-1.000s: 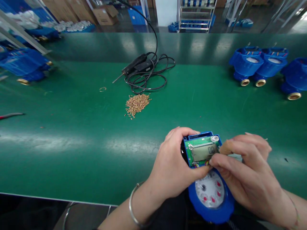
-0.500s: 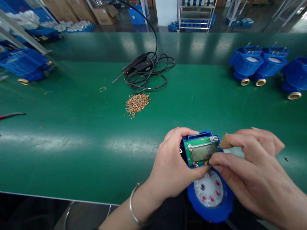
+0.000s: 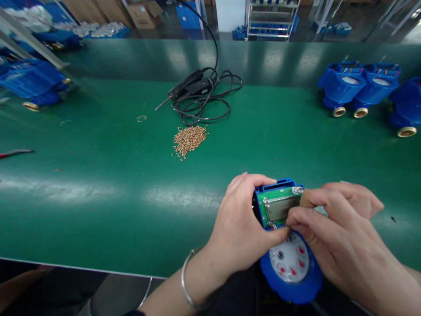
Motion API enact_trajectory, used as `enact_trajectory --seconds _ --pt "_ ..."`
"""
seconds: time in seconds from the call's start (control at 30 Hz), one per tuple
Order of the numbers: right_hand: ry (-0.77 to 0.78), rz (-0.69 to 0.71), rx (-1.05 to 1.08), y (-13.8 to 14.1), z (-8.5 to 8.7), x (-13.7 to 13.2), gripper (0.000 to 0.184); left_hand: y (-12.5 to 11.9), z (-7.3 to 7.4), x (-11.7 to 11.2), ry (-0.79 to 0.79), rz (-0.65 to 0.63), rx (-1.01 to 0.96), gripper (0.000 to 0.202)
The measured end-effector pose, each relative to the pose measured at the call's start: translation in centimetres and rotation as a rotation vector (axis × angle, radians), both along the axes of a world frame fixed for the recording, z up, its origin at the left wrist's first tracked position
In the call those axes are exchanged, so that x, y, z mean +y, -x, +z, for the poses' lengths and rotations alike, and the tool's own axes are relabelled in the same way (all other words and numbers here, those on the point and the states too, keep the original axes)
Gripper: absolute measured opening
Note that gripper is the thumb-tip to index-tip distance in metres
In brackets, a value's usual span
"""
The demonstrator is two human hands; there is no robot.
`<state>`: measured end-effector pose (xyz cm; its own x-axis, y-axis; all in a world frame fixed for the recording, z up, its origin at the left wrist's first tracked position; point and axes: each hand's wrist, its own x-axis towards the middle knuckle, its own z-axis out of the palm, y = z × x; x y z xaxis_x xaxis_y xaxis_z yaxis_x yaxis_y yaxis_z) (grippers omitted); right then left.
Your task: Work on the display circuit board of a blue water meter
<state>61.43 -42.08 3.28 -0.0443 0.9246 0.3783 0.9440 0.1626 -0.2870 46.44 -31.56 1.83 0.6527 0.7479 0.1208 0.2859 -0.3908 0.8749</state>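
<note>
My left hand (image 3: 241, 224) is wrapped round the upper housing of a blue water meter (image 3: 291, 281), at the table's near edge. In the housing sits a green circuit board (image 3: 282, 193) with a grey display (image 3: 279, 210). Coloured wires show at its lower edge, and below it is the round dial (image 3: 291, 261) with red pointers. My right hand (image 3: 342, 224) is closed at the board's right edge, thumb and index finger bent together over the display's corner. Whatever lies between those fingertips is hidden.
Brass screws (image 3: 190, 139) lie heaped mid-table, below a black electric screwdriver (image 3: 187, 85) and its coiled cable. Several blue meters stand at right (image 3: 344, 85) and left (image 3: 34, 81). A red-handled tool (image 3: 15, 152) lies far left. Part of a person's arm (image 3: 21, 281) shows below the table edge.
My right index finger has come down closer to the thumb at the board's right edge. My left hand keeps its hold on the water meter; the whole view has shifted slightly.
</note>
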Motion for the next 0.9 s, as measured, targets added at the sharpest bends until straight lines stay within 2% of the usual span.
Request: enact_trajectory --seconds 0.17,0.27,0.4,0.47,0.53,0.67,0.77,0.9 --pt "0.017 -0.024 -0.001 0.0 0.7 0.5 0.018 0.1 0.3 0.0 0.032 0.023 0.003 0.053" --pt "0.023 0.009 0.228 -0.9 -0.1 0.8 0.016 0.3 0.6 0.4 0.141 0.05 -0.027 0.054" --pt "0.034 0.068 0.634 -2.1 -3.1 0.8 0.068 0.5 0.7 1.0 0.247 0.051 -0.071 0.055" --pt "0.101 0.068 0.781 -2.0 -4.5 0.8 0.081 0.6 0.4 1.3 0.286 0.051 -0.095 0.057" --pt "0.141 0.065 0.874 -1.5 -5.2 1.1 0.085 0.8 0.0 1.4 0.317 0.061 -0.121 0.059" --pt "0.246 0.043 0.975 -0.8 -4.7 2.7 0.088 1.1 -0.8 1.4 0.355 0.113 -0.218 0.064" --pt "0.372 0.04 0.894 -1.2 -3.5 4.3 0.09 1.3 -1.3 1.2 0.325 0.167 -0.274 0.068" --pt "0.403 0.051 0.816 -1.5 -2.4 5.3 0.087 1.4 -1.6 1.0 0.247 0.203 -0.235 0.069"
